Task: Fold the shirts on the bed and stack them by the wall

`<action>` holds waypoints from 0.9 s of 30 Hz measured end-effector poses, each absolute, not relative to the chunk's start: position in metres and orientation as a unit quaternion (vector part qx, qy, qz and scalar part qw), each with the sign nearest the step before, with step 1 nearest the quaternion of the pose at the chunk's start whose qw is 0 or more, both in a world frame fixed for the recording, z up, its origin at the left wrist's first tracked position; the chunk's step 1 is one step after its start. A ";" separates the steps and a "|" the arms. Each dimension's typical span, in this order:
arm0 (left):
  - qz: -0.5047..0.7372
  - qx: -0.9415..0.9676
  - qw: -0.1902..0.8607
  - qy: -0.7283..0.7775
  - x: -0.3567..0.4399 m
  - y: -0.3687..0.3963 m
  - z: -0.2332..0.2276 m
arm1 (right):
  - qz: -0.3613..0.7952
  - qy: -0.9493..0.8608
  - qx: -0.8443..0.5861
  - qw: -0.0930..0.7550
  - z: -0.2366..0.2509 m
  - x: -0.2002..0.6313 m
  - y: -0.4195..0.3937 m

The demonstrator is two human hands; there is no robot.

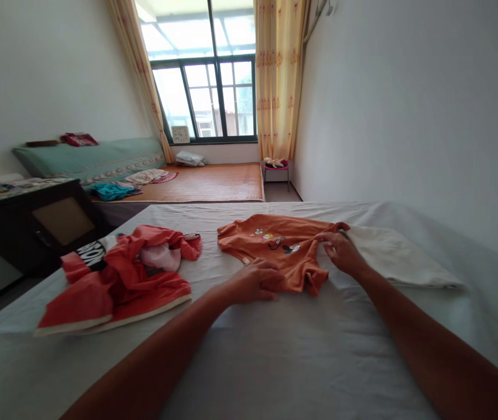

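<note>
An orange T-shirt [270,232] with small cartoon prints lies spread on the bed, its lower right part creased. My left hand [255,281] rests on the near edge of the shirt, fingers stretched over the cloth and thumb apart. At the shirt's right edge, my right hand [340,252] has its fingers closed on the fabric; some fingertips are hidden by folds. A white folded cloth [400,256] lies just beyond my right hand. Left of the shirt sits a crumpled heap of red clothing [130,280] with a black patch bearing white letters.
A pale sheet [249,356] covers the bed under my arms. Farther off stands a second bed with a brown mat [218,178], holding a teal cloth [113,191]. A dark cabinet [34,224] is at the left, a pink stool [276,166] near the curtain, and a white wall at right.
</note>
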State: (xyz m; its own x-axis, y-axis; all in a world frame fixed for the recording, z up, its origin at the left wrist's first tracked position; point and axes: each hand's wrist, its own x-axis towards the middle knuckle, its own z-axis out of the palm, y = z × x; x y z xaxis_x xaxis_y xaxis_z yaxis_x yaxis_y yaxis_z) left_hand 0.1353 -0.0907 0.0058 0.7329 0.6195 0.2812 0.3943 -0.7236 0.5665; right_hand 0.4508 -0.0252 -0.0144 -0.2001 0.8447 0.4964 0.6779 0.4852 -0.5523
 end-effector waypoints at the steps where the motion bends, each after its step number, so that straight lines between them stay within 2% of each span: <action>1: 0.226 0.907 0.216 0.283 0.141 -0.093 0.003 | 0.074 -0.777 -0.493 0.385 -0.017 0.450 -0.025; 3: 0.214 0.910 0.195 0.295 0.144 -0.093 0.005 | 0.034 -0.777 -0.501 0.380 -0.020 0.452 -0.024; 5: 0.175 0.910 0.237 0.290 0.131 -0.088 0.016 | 0.008 -0.753 -0.532 0.387 -0.022 0.457 -0.022; 10: -0.032 0.839 0.493 0.227 0.061 -0.082 0.065 | -0.017 -0.670 -0.614 0.418 -0.018 0.468 -0.018; 12: -0.029 0.802 0.540 0.253 0.035 -0.081 0.075 | 0.013 -0.664 -0.613 0.428 -0.020 0.468 -0.016; 14: 0.042 0.780 0.544 0.305 0.018 -0.077 0.072 | 0.051 -0.677 -0.602 0.421 -0.026 0.466 -0.014; 16: 0.164 0.759 0.506 0.376 0.010 -0.068 0.058 | 0.060 -0.698 -0.598 0.390 -0.034 0.462 -0.014; 19: 0.312 0.727 0.347 0.504 0.011 -0.048 0.026 | 0.039 -0.721 -0.611 0.324 -0.042 0.453 -0.019; 22: 0.312 0.728 0.193 0.579 0.016 -0.033 -0.002 | 0.072 -0.769 -0.567 0.286 -0.036 0.446 -0.026; 25: 0.272 0.750 0.135 0.587 0.017 -0.029 -0.014 | 0.124 -0.810 -0.517 0.247 -0.019 0.448 -0.033; 27: 0.260 0.758 0.116 0.586 0.016 -0.030 -0.015 | 0.138 -0.816 -0.530 0.187 -0.006 0.457 -0.038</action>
State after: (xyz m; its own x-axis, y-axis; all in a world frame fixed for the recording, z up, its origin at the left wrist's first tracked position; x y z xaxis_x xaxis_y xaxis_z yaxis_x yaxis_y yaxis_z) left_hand 0.0155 -0.0300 -0.0150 0.1773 0.9496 0.2584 0.8295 -0.2854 0.4800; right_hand 0.4567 -0.0375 -0.0063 -0.3686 0.9159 0.1589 0.8127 0.4005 -0.4232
